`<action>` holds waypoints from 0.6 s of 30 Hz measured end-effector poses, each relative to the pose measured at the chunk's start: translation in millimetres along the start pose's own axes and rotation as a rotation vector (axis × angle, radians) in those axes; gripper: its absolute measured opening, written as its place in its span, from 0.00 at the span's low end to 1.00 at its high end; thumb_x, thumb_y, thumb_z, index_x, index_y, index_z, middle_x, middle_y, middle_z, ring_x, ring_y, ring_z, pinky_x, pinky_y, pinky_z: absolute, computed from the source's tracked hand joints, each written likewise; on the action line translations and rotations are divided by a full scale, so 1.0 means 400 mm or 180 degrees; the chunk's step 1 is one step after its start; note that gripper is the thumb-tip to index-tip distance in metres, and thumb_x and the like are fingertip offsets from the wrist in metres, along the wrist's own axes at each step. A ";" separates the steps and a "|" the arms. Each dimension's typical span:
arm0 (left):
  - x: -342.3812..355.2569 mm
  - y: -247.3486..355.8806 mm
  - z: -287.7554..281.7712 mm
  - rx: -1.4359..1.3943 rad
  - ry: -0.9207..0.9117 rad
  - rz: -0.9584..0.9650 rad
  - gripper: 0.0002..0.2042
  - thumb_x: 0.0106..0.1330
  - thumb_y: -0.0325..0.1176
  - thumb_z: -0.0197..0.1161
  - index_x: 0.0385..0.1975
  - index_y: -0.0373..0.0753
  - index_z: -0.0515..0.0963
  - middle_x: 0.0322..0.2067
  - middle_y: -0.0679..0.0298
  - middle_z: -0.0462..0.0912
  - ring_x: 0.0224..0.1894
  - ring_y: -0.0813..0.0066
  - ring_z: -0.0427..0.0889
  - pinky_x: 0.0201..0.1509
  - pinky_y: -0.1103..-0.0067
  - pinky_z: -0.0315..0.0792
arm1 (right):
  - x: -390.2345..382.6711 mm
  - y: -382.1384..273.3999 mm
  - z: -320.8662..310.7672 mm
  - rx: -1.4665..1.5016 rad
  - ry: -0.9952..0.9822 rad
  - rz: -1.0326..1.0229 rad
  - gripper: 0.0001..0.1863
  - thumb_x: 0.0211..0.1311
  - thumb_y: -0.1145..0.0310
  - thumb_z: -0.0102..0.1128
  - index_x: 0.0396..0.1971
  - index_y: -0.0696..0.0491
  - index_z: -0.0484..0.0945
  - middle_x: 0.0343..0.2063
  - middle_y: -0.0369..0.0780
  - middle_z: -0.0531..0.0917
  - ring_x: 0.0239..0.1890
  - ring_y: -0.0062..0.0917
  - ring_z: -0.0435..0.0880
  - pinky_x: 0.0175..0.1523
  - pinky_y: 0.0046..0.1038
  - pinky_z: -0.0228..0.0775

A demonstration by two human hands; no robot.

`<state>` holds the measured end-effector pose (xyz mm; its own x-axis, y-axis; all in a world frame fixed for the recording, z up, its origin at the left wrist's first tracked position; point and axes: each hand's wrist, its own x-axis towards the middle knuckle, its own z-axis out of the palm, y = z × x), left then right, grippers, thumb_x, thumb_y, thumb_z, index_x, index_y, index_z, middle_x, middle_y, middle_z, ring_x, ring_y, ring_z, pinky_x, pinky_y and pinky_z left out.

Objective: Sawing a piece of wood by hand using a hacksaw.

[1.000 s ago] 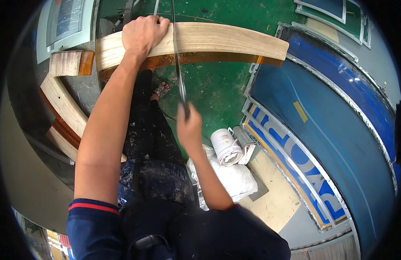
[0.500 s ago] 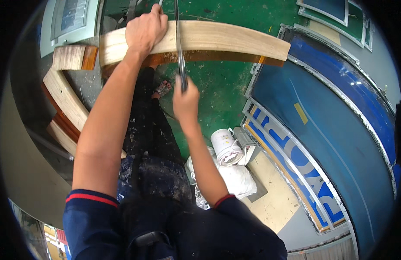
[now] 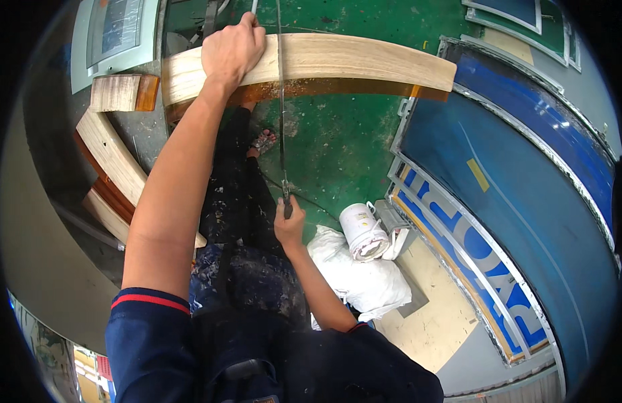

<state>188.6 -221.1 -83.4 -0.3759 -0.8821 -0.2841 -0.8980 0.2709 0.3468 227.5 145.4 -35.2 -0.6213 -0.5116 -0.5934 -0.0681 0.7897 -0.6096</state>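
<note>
My left hand (image 3: 231,55) is closed over the left part of a long screen-printing squeegee (image 3: 364,59), its pale wooden handle edged with an amber strip. Its left end lies on a grey table edge, and the rest juts out over the floor. Just right of that hand, the thin blade of a saw (image 3: 282,127) crosses the wood at a cut line. Sawdust lies on the amber strip beside the blade. My right hand (image 3: 290,225) is wrapped round the saw's dark handle, low and near my body.
A short squeegee piece (image 3: 116,93) and longer squeegees (image 3: 112,148) rest at the left. Framed screens (image 3: 485,161) lean along the right side. A white bucket (image 3: 363,232) lies tilted on a white sack (image 3: 364,289). My foot (image 3: 264,140) shows on the green floor (image 3: 344,134).
My right hand has drawn the saw back toward my body, so more of the blade shows below the squeegee. My left hand keeps its grip on the wood.
</note>
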 end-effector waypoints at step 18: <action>-0.160 -0.132 -0.037 0.0262 0.0431 0.1874 0.59 0.37 0.60 0.77 0.71 0.42 0.54 0.68 0.51 0.58 0.70 0.48 0.56 0.73 0.51 0.46 | 0.046 -0.121 -0.176 0.0569 -0.0241 -0.0016 0.18 0.66 0.60 0.61 0.26 0.60 0.74 0.14 0.40 0.69 0.20 0.17 0.64 0.26 0.29 0.60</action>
<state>263.3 -184.5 -70.3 -0.7870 -0.6147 0.0524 -0.5649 0.7522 0.3393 164.5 121.5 20.5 -0.5604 -0.5447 -0.6239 0.0730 0.7179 -0.6923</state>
